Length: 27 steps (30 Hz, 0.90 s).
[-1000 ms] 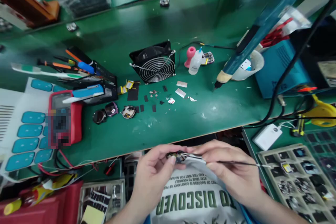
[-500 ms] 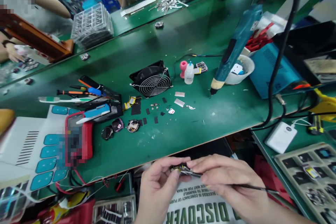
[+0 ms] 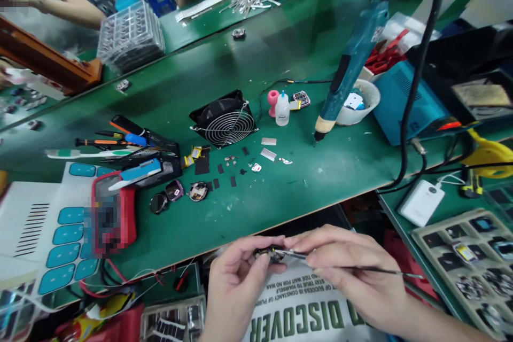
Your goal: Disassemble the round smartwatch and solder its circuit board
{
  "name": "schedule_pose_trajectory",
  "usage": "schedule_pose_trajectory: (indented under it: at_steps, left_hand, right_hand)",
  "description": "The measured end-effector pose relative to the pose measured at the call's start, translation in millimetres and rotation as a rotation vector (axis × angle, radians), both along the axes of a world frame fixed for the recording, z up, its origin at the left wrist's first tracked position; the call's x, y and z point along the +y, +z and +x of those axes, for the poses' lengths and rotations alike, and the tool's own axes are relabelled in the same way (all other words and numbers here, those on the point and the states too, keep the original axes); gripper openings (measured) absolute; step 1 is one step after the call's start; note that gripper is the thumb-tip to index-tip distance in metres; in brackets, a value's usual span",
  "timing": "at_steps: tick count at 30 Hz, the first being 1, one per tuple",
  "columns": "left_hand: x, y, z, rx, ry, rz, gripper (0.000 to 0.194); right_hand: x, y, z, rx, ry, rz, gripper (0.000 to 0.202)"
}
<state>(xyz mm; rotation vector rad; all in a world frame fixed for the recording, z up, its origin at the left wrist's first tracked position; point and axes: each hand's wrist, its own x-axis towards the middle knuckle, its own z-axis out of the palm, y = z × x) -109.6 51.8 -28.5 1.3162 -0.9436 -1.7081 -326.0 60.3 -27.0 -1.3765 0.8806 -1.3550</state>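
Just off the near edge of the desk (image 3: 276, 197), the 2 hands work close together: the left hand (image 3: 238, 280) pinches a small dark device (image 3: 262, 251) between thumb and fingers, while the right hand (image 3: 348, 262) grips a slim tool (image 3: 294, 254), its tip at the device. Good control likely means bracing both hands, pressing lightly and holding the device level; fingers hide the exact contact.

Slim tool (image 3: 374, 270) at small dark device (image 3: 262, 251)

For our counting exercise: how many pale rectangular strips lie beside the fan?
2: first strip right of the fan, second strip lower in the picture; none seems hidden.
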Motion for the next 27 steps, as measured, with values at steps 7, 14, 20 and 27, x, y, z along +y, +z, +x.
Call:
schedule_pose_trajectory:
  at_steps: [7,14,20,27]
  left_hand:
    - [-5.0,0.8,-2.9,-0.021,-0.024,-0.02,0.013]
    - [-1.8,4.3,-2.8,-0.049,-0.017,-0.038,0.015]
    - [1.0,5.5,-0.2,-0.068,-0.031,-0.034,0.018]
    - [1.5,6.0,0.7,-0.053,-0.001,-0.077,0.013]
  right_hand:
    - [-1.1,-0.3,1.9,-0.005,0.032,-0.013,0.033]
    - [-0.2,1.1,2.4,0.0,0.011,0.001,0.033]
    - [-1.0,5.2,1.8,0.043,0.037,-0.03,0.032]
    - [-0.7,12.3,1.5,0.161,0.041,-0.087,0.033]
